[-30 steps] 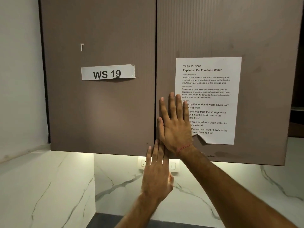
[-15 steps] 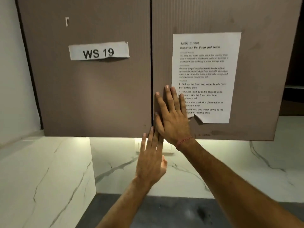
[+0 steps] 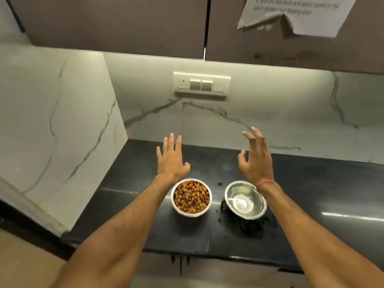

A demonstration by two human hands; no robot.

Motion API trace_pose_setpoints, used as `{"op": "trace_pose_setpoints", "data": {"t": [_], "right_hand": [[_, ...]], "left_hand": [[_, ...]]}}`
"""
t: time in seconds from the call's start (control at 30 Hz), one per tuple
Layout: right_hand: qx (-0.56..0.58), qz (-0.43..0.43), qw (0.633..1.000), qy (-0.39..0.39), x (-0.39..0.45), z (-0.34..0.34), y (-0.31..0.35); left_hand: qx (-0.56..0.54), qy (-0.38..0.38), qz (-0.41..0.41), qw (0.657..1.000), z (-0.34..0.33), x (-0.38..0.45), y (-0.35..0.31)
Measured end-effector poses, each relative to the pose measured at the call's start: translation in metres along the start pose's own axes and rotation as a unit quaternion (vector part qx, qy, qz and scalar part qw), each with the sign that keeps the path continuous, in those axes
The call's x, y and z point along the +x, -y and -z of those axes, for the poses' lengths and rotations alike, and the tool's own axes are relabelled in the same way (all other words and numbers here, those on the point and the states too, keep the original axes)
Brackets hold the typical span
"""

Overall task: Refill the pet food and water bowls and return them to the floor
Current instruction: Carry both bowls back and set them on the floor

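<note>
Food bowl below empty left hand

countertop: bare left of food bowl | narrow gap to water bowl | bare right

Single head-worn view: you look forward and steeply down from close above the dark desk, facing the marble back wall; cabinet doors cross the top edge, your forearms enter from below.
</note>
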State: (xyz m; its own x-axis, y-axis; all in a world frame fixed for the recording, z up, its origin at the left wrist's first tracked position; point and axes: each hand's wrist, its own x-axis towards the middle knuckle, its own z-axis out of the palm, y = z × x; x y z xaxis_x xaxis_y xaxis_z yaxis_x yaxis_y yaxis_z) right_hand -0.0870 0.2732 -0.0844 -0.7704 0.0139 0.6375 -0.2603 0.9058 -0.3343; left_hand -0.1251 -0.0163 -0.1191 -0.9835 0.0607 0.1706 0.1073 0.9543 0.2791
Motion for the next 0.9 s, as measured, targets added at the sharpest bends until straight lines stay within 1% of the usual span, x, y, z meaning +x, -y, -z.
{"op": "trace_pose_setpoints", "data": {"t": [0.03,0.1,0.2,0.27,0.37,0.47,0.57,0.6,0.67,0.7,0.73,0.77,0.83,0.9], "right_hand": [[0.006,-0.035,0.999,0.011,-0.016,-0.003,-0.01],[0.008,-0.11,0.993,0.046,-0.048,-0.011,-0.031],[0.008,-0.24,0.964,0.111,-0.094,-0.024,-0.062],[0.025,-0.351,0.926,0.135,-0.118,-0.03,-0.074],[0.088,-0.504,0.849,0.133,-0.141,-0.04,-0.083],[0.181,-0.596,0.772,0.127,-0.153,-0.051,-0.084],[0.29,-0.634,0.711,0.093,-0.16,-0.055,-0.081],[0.316,-0.638,0.697,0.085,-0.161,-0.055,-0.082],[0.362,-0.641,0.671,0.088,-0.165,-0.055,-0.088],[0.382,-0.643,0.658,0.09,-0.167,-0.054,-0.092],[0.393,-0.646,0.648,0.093,-0.169,-0.054,-0.096],[0.403,-0.65,0.637,0.095,-0.171,-0.053,-0.1],[0.41,-0.66,0.619,0.111,-0.172,-0.052,-0.106],[0.411,-0.664,0.612,0.128,-0.171,-0.05,-0.106]], "left_hand": [[-0.037,0.035,0.038,0.998,-0.014,-0.008,0.008],[-0.112,0.098,0.105,0.983,-0.041,-0.027,0.022],[-0.165,0.154,0.164,0.96,-0.075,-0.052,0.035],[-0.18,0.171,0.192,0.95,-0.092,-0.065,0.039],[-0.213,0.167,0.219,0.937,-0.108,-0.078,0.038],[-0.244,0.159,0.246,0.925,-0.116,-0.084,0.037],[-0.307,0.161,0.287,0.893,-0.128,-0.087,0.044],[-0.331,0.171,0.31,0.875,-0.13,-0.087,0.045],[-0.389,0.199,0.358,0.825,-0.135,-0.088,0.043],[-0.423,0.206,0.372,0.8,-0.136,-0.09,0.042],[-0.447,0.207,0.377,0.784,-0.137,-0.092,0.04],[-0.465,0.204,0.376,0.775,-0.137,-0.094,0.039],[-0.484,0.196,0.375,0.766,-0.139,-0.098,0.038],[-0.489,0.188,0.378,0.763,-0.141,-0.099,0.037]]}}
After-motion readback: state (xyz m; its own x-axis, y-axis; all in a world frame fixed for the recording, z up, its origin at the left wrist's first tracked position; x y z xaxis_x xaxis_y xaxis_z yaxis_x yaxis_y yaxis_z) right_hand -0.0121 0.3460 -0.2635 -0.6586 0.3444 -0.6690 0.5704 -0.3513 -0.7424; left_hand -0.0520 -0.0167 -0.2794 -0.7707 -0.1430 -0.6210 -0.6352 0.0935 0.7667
